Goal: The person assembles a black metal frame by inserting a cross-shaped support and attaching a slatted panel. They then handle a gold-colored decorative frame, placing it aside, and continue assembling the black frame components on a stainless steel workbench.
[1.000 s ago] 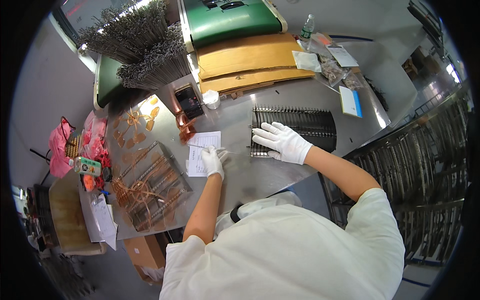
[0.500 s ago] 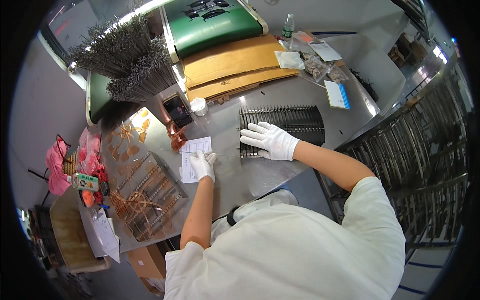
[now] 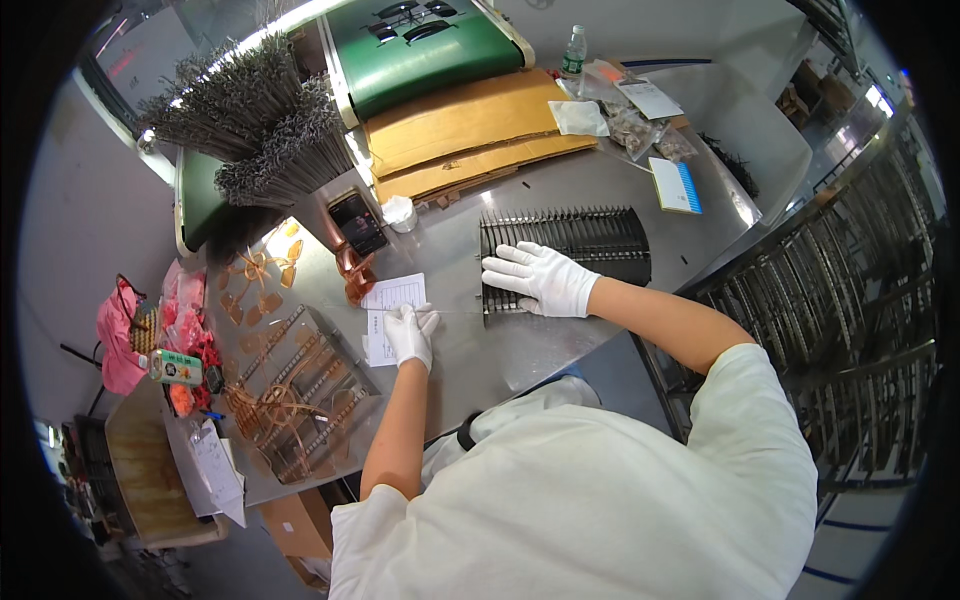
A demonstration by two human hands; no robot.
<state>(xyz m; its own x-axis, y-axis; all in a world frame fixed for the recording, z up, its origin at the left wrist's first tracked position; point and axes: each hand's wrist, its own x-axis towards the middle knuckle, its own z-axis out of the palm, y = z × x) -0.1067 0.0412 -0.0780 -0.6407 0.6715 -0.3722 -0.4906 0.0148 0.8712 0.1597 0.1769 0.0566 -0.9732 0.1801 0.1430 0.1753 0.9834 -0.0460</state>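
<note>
My right hand (image 3: 548,281), in a white glove, lies with fingers spread on a dark slatted rack (image 3: 600,237) holding rows of thin black upright pieces. Some of the rack's front rows are hidden beneath it. To the left, my gloved left hand (image 3: 409,338) is closed in a pinch on a thin pale rod (image 3: 455,312). From its fingertips the rod reaches right, toward the rack's left edge. Under that hand is a printed paper form (image 3: 382,347), partly covered. Just beyond the form sits a shiny copper-coloured wrapped item (image 3: 355,277).
Brown eyeglass frames (image 3: 252,285) and a clear rack (image 3: 300,395) with brown frames occupy the left side. A phone (image 3: 357,220), white tub (image 3: 399,213) and cardboard (image 3: 460,130) lie beyond. Bundled dark wires (image 3: 285,160) stand at far left; metal racks (image 3: 830,320) stand right.
My left fingers have shifted very slightly to the right with the rod. My right hand stays flat on the dark rack. The whole view has tilted a little.
</note>
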